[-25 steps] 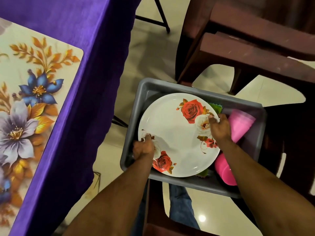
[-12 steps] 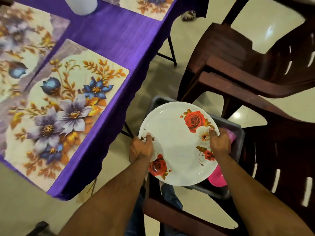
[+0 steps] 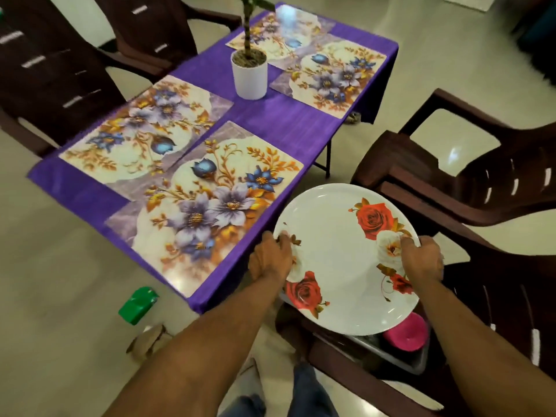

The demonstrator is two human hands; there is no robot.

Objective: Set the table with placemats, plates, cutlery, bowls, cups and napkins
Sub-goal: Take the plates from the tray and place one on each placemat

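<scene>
Arms: both of my forearms are bare from the bottom edge of the view up to the wrists, with no sleeve showing on either.
Left hand point(image 3: 270, 257): no ring, no watch or band at the wrist.
Right hand point(image 3: 422, 258): likewise plain, with nothing worn on the fingers or the wrist.
Legs: I wear blue denim jeans point(image 3: 304, 392), seen between my forearms at the bottom of the view; the cloth is mid-blue and somewhat faded.
Feet: hidden, I cannot tell what I wear on them.
</scene>
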